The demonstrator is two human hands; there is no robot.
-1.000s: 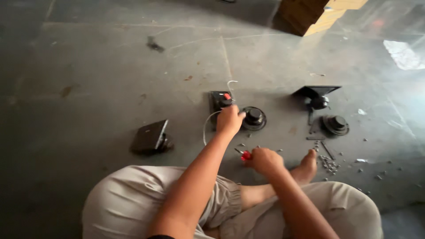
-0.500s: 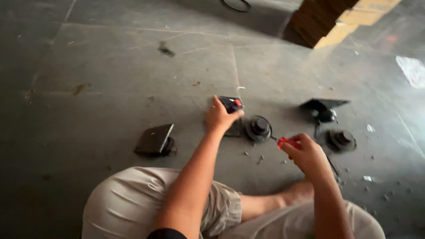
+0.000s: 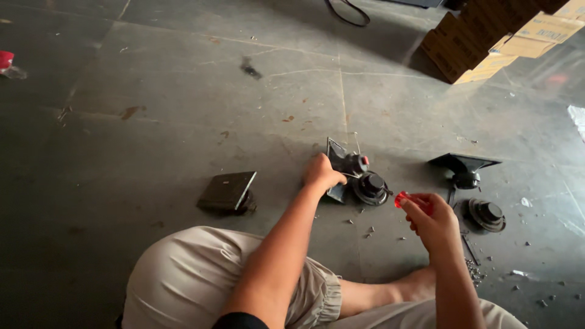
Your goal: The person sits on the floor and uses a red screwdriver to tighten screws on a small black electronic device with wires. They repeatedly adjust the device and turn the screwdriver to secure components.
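Observation:
I sit on a dark stone floor. My left hand (image 3: 319,173) grips a black square speaker part (image 3: 342,164) tilted up on its edge, with a small red-tipped piece on it. A round black speaker driver (image 3: 372,187) lies just right of it, touching it. My right hand (image 3: 430,220) is raised above the floor, closed on a red-handled tool (image 3: 407,200), likely a screwdriver, whose shaft is hidden by my fingers.
A black square horn part (image 3: 227,192) lies face down to the left. Another horn (image 3: 464,165) and a round driver (image 3: 487,214) lie to the right. Small screws (image 3: 474,272) are scattered near my foot. Cardboard boxes (image 3: 495,36) stand at the back right.
My right hand has lifted the red tool from near my knee up and to the right. My left hand has tipped the square speaker part up on its edge. The camera view shifted.

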